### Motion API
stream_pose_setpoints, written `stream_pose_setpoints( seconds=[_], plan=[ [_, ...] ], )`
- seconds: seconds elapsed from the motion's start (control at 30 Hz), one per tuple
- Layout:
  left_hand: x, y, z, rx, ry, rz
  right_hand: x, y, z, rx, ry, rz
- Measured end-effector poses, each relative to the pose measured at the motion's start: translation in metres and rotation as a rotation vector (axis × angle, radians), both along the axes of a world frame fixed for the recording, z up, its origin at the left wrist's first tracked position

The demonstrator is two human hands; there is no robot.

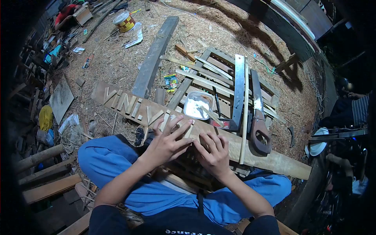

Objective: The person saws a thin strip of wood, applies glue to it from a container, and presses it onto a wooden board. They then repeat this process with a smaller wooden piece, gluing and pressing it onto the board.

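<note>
A long wooden plank (229,137) lies across in front of my lap, with small wooden strips (124,102) set on it in letter-like shapes. My left hand (170,143) is over the plank's middle, fingers bent around a short pale wooden strip (189,131). Close beside it, my right hand (213,152) has curled fingers, its index fingertip at the lower end of that same strip. The fingers partly cover the contact. Just beyond my hands sits a plastic tub (192,105) of white paste, with a thin stick (212,116) leaning in it.
A handsaw (259,129), a metal square (239,90) and a long thin strip (244,117) lie to the right over a slatted wooden frame (270,88). A thick beam (156,55) and a paint can (124,22) are farther off. Another person (66,15) is at far left.
</note>
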State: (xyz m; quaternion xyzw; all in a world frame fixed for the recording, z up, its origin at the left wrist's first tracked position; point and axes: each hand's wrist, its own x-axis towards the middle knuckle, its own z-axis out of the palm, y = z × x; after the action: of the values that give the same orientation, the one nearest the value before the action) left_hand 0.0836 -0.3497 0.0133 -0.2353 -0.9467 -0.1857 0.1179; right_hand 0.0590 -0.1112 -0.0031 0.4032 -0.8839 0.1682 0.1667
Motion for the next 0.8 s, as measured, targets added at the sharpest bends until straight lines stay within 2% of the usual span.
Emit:
stream_pose_setpoints(
  seconds=[0.8],
  plan=[
    [0.0003, 0.0013, 0.0014, 0.011, 0.000, 0.011, -0.0009, -0.0015, 0.0012, -0.015, 0.016, 0.007]
  ],
)
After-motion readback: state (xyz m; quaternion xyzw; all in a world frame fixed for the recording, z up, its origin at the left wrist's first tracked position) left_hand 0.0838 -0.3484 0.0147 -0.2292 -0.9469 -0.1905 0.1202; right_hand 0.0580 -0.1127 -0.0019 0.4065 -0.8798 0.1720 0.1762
